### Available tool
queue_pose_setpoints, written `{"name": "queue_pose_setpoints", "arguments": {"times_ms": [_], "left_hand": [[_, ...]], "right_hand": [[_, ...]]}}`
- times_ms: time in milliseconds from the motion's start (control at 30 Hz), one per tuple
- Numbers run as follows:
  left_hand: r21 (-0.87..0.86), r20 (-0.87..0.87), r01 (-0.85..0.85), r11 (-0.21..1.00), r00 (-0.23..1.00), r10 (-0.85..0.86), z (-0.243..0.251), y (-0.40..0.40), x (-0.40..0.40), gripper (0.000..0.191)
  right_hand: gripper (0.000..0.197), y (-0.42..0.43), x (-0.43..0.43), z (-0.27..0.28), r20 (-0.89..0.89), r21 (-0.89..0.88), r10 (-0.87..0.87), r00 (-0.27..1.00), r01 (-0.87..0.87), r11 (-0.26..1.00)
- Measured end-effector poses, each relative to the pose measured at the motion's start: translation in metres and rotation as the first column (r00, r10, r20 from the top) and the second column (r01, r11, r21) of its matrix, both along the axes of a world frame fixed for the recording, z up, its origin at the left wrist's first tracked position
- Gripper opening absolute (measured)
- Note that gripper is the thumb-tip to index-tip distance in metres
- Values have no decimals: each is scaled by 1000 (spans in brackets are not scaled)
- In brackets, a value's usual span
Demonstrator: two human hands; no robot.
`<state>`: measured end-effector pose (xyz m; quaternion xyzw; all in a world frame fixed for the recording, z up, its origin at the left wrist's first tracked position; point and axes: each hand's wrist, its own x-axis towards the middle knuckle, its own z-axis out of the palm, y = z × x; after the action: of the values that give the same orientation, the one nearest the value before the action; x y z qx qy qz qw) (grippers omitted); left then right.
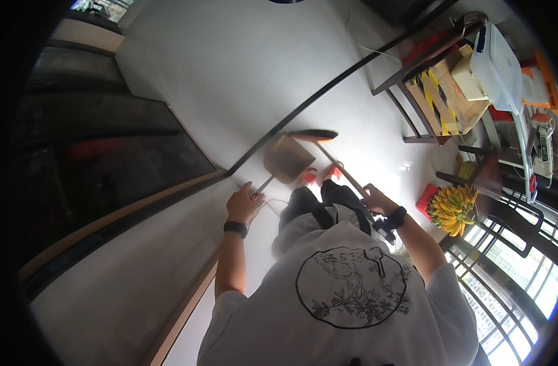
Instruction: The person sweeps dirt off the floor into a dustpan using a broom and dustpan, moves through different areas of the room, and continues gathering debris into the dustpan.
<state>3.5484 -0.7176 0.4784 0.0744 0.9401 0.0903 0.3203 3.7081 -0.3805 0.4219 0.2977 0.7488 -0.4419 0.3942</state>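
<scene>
My left hand (245, 201) grips the thin handle of a dustpan, whose tan pan (289, 158) is low over the pale floor in front of my feet. With my right hand (378, 200) I hold the long handle of a broom (345, 173). The broom's dark head (314, 135) lies beside the far edge of the dustpan, near a dark strip across the floor. Whether the dustpan touches the floor or holds anything I cannot tell.
Red shoes (335, 171) stand just behind the tools. At the right are a cardboard box (448, 96) on a wooden chair, a translucent plastic bin (496, 68), a bunch of bananas (452, 208) beside a red basket (426, 201), and a barred window. Dark glass panels (123, 169) line the left.
</scene>
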Motion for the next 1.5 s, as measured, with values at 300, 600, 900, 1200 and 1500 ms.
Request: {"name": "queue_pose_setpoints", "arguments": {"times_ms": [300,600,900,1200,1500], "left_hand": [[56,-29,-149,987,988,151,40,-19,3,27],[271,-168,-200,942,953,251,59,-41,-67,19],[425,-162,-222,878,935,315,38,62,-251,16],[476,-182,-255,842,908,378,7,202,-466,10],[461,-253,-164,872,918,306,19,301,-643,11]], "right_hand": [[41,16,-11,118,197,-486,-581,789,594,641],[40,5,-116,137,-120,-357,-644,755,572,738],[39,134,-272,109,-143,-273,-704,696,656,703],[27,281,-440,86,-101,-227,-753,650,722,653],[29,353,-559,88,-148,-348,-810,567,737,579]]}}
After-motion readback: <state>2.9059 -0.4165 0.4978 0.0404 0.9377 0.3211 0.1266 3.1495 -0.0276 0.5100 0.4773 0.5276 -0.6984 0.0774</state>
